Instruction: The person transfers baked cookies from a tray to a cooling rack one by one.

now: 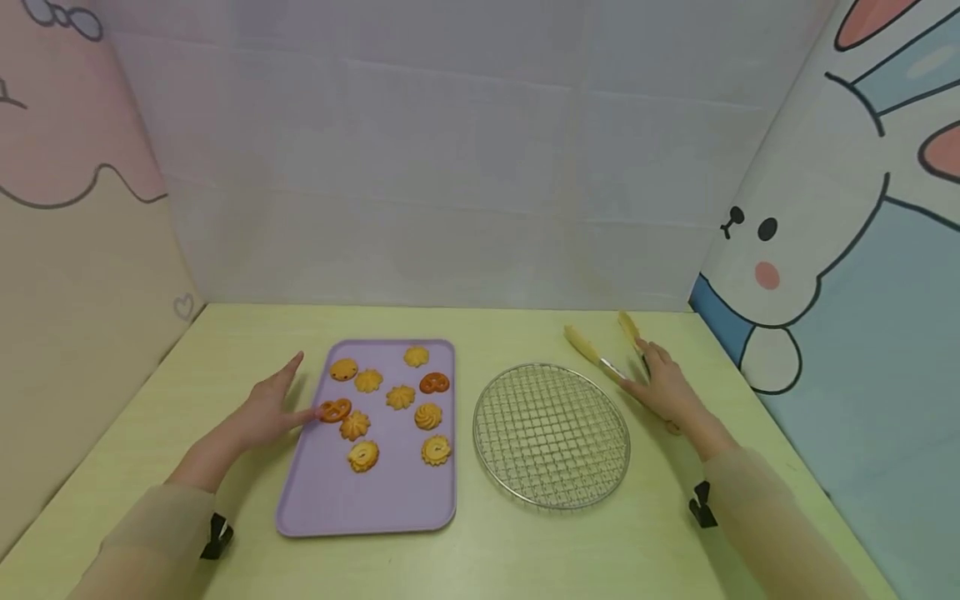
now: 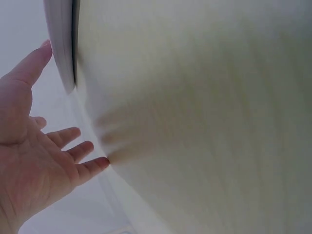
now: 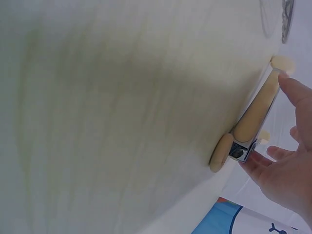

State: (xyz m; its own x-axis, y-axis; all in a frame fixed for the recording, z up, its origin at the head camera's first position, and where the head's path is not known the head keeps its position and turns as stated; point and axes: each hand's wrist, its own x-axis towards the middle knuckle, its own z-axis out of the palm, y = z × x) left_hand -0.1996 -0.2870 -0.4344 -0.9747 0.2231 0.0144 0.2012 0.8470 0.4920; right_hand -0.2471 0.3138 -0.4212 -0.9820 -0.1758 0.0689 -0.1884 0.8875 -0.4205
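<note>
On the lilac tray (image 1: 330, 500) lie several cookies and two pretzels. My left hand (image 1: 258, 412) is at the tray's left side, fingers spread. Its thumb reaches the rim beside a pretzel (image 1: 335, 410); in the left wrist view the thumb tip meets the edge of the tray (image 2: 61, 46). My right hand (image 1: 666, 390) lies over a pair of tongs (image 1: 585, 343) with pale yellow ends. In the right wrist view, the thumb touches one end of the tongs (image 3: 258, 109) and the fingertips are at a metal part, without curling round it. The hand partly hides the tongs in the head view.
A round wire rack (image 1: 551, 437) stands between the tray and the tongs. All of this is on a pale yellow table (image 1: 510, 558). A white wall (image 1: 450, 167) rises behind, with cartoon-printed panels at left and right.
</note>
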